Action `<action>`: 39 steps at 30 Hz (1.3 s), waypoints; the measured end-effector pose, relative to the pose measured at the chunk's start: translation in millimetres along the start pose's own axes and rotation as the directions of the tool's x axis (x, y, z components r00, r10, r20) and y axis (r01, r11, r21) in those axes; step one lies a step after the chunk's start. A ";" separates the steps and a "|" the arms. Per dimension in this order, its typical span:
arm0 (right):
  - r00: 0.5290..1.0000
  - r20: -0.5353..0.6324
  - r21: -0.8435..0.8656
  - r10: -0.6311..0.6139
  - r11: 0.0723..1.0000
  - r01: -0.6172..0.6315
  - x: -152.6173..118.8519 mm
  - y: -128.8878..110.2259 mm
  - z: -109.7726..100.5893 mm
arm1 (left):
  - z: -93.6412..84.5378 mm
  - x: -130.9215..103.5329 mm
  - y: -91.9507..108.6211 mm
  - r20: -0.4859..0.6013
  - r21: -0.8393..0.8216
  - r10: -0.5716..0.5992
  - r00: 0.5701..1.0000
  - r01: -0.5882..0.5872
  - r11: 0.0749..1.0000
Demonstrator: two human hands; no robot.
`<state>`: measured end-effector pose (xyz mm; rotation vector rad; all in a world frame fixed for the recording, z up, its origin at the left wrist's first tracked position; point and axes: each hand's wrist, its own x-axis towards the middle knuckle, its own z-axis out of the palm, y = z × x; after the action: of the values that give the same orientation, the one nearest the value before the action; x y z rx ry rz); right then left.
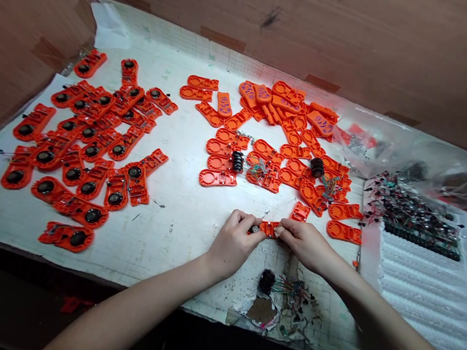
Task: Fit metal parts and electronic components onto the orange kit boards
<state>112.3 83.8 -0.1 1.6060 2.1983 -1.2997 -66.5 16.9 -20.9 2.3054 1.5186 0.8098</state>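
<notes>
Between my two hands lies an orange plastic housing half [270, 230] on the table, with a dark round part showing at its left end. My left hand [238, 237] pinches that left end between thumb and fingers. At the other end, the fingers of my right hand [299, 241] are closed on the housing, and a small pale bit shows at the fingertips. Just beyond them sits another orange piece [300, 212]. Nearer the table's front edge is a bundle of black round speakers [266, 281] with coloured wires [294, 291].
Many orange housings with black speakers [89, 186] are spread on the left. Bare orange shells [218, 179] and patterned ones [263, 93] lie at centre and right. A white foam tray [418, 286] holds wired circuit boards [418, 218]. Brown walls [296, 30] enclose the table.
</notes>
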 end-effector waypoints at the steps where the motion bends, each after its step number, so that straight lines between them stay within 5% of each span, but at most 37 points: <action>1: 1.000 -0.008 0.011 -0.003 1.000 0.003 -0.5 0.0 0.8 | 0.0 0.0 0.0 0.001 0.000 -0.001 1.000 0.001 1.000; 9: 0.999 -0.018 0.070 -0.027 0.997 0.028 -2.2 1.7 1.9 | -1.0 1.4 0.7 0.008 0.018 -0.004 1.000 0.004 1.000; 16: 0.999 -0.021 -0.100 0.027 0.995 -0.029 -0.9 -6.8 1.5 | -0.7 0.6 0.5 -0.001 0.008 0.003 1.000 -0.003 1.000; 21: 0.980 -0.189 -0.151 0.060 0.985 -0.089 -7.9 -10.6 15.2 | -0.6 0.1 0.8 0.002 0.008 -0.001 1.000 0.001 1.000; 27: 0.953 -0.301 -0.015 -0.037 0.999 0.034 -16.9 -0.6 29.0 | -1.6 1.6 1.4 0.008 -0.011 -0.008 1.000 0.008 1.000; 39: 0.992 -0.129 -0.145 0.012 0.989 -0.031 -11.4 -4.8 15.2 | 0.8 0.3 0.9 -0.009 0.004 -0.011 1.000 0.012 1.000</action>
<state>107.7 64.8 -0.6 1.6949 2.2828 -1.0290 -65.3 16.8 -21.1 2.2969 1.5375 0.8164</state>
